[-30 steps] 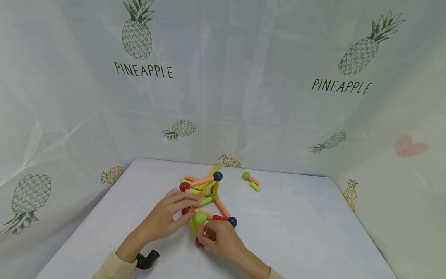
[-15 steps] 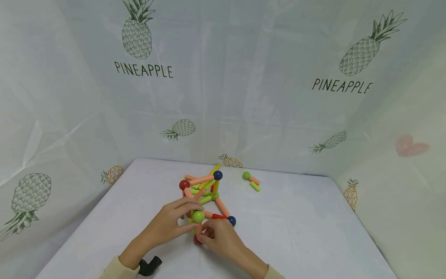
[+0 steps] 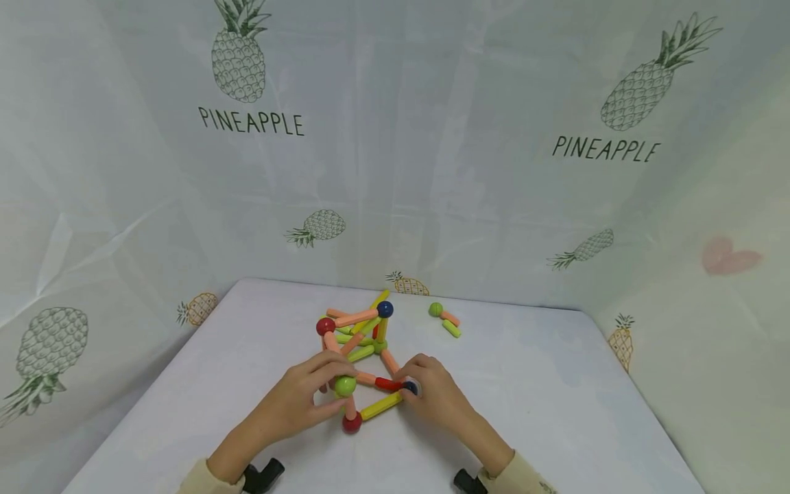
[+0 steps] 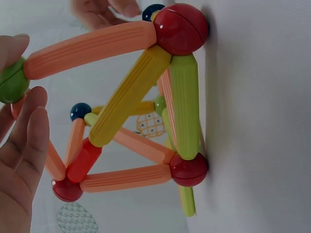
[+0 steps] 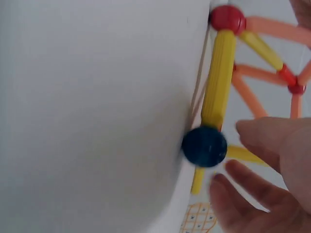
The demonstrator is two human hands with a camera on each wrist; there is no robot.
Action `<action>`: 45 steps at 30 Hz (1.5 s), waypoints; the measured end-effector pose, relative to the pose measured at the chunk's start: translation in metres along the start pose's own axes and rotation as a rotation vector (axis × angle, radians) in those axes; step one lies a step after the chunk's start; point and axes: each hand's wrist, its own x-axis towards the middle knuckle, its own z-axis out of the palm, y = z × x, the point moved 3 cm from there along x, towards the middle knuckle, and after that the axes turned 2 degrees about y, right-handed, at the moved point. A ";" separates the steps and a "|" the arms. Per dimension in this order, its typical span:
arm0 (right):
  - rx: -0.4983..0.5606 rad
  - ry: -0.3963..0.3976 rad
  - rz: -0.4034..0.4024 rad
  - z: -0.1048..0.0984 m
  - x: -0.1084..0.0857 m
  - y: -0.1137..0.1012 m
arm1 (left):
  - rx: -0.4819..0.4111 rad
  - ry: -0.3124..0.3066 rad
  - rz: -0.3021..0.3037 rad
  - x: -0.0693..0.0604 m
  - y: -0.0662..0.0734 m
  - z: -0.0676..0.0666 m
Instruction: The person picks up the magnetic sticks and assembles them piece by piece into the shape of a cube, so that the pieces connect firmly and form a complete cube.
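My left hand (image 3: 308, 394) holds a light green ball (image 3: 345, 385) between thumb and fingers. The ball tops a leaning orange rod (image 4: 92, 48), whose lower end joins a red ball (image 3: 352, 421) on the table. From that red ball a yellow rod (image 3: 381, 406) runs to a dark blue ball (image 5: 205, 146). My right hand (image 3: 435, 391) is at the blue ball; in the right wrist view its thumb and fingers are spread beside it, with a gap showing. Other rods and balls form a joined frame behind, including a red ball (image 3: 325, 326) and a blue ball (image 3: 385, 309) higher up.
A loose green ball (image 3: 435, 309), an orange rod (image 3: 450, 318) and a light green rod (image 3: 452, 329) lie at the back right of the white table (image 3: 531, 384). A pineapple-printed cloth (image 3: 420, 171) hangs behind. A black curved piece (image 3: 264, 476) is by the left wrist.
My right hand has left the orange rod above the front red ball and moved right to the blue ball, uncovering the yellow rod. My left hand has come to the green ball and taken hold.
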 end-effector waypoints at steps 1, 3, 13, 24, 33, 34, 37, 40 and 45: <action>0.005 -0.025 0.008 0.000 0.000 0.005 | 0.002 -0.001 -0.012 0.000 0.000 0.000; 0.022 -0.073 0.024 0.000 -0.001 0.012 | 0.005 -0.004 -0.025 -0.001 0.000 0.001; 0.096 -0.161 0.036 -0.002 -0.014 0.019 | -0.031 0.008 -0.024 -0.002 -0.006 -0.004; 0.120 -0.214 0.050 -0.003 -0.027 0.012 | -0.025 -0.008 -0.056 -0.004 -0.018 -0.004; 0.096 -0.079 0.037 -0.041 0.003 0.056 | -0.073 0.015 -0.046 -0.002 -0.016 0.001; 0.063 -0.022 0.055 -0.045 0.013 0.065 | -0.073 0.017 -0.051 -0.003 -0.016 0.001; -0.041 0.105 0.124 -0.051 0.044 0.091 | -0.073 0.028 -0.047 -0.004 -0.018 0.000; -0.169 0.125 0.160 -0.048 0.073 0.112 | -0.081 0.040 -0.041 -0.005 -0.019 0.000; -0.313 -0.009 0.227 -0.032 0.101 0.138 | -0.107 0.041 -0.018 -0.003 -0.021 0.003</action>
